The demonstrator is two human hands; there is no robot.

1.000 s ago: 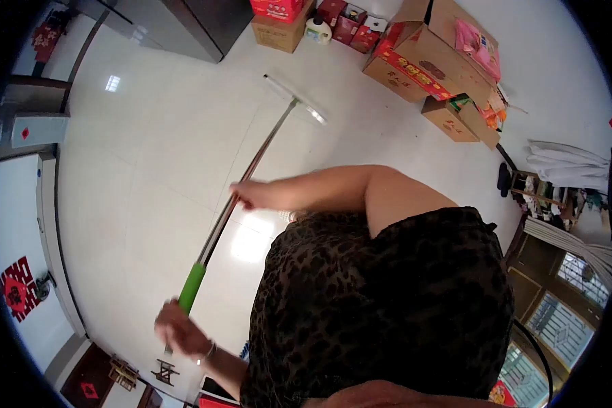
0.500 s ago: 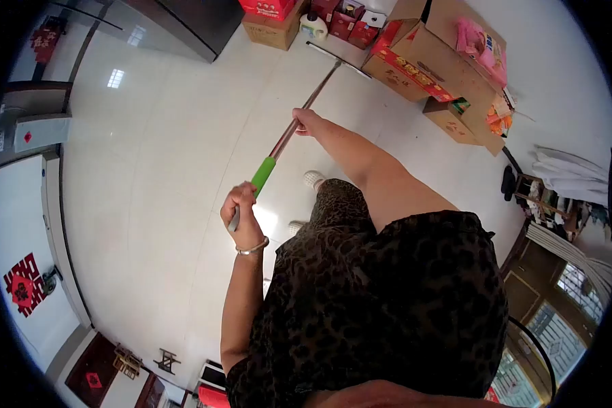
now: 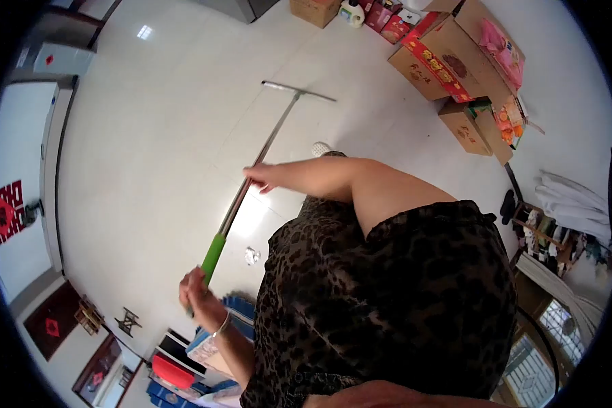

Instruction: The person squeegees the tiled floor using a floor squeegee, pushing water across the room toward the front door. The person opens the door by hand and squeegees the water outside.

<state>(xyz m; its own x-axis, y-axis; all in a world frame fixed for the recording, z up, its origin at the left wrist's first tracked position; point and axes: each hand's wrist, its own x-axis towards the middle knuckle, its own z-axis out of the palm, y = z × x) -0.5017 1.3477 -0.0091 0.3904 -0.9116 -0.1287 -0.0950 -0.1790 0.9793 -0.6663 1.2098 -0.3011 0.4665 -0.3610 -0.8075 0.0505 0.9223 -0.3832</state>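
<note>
A floor squeegee (image 3: 279,126) with a long metal pole runs slantwise across the head view. Its wide flat blade (image 3: 316,97) rests on the pale tiled floor. Around the upper end, at the green grip (image 3: 213,257), my left hand (image 3: 200,298) is closed, with a bracelet on the wrist. Farther down, my right hand (image 3: 260,178) grips the bare metal part of the pole. Below the pole, a light-coloured shoe (image 3: 321,148) shows beside my patterned clothing, and a small white object (image 3: 251,256) lies near my left side.
Cardboard boxes (image 3: 449,54) stand along the wall at upper right, with a white jug (image 3: 351,13) and red boxes beside them. A low shelf (image 3: 547,231) is at far right. A small stool (image 3: 126,321) and a red seat (image 3: 173,371) are at lower left.
Both hands have drawn the squeegee back toward me and to the left. Its blade has moved away from the boxes onto the open floor. The view has shifted too.
</note>
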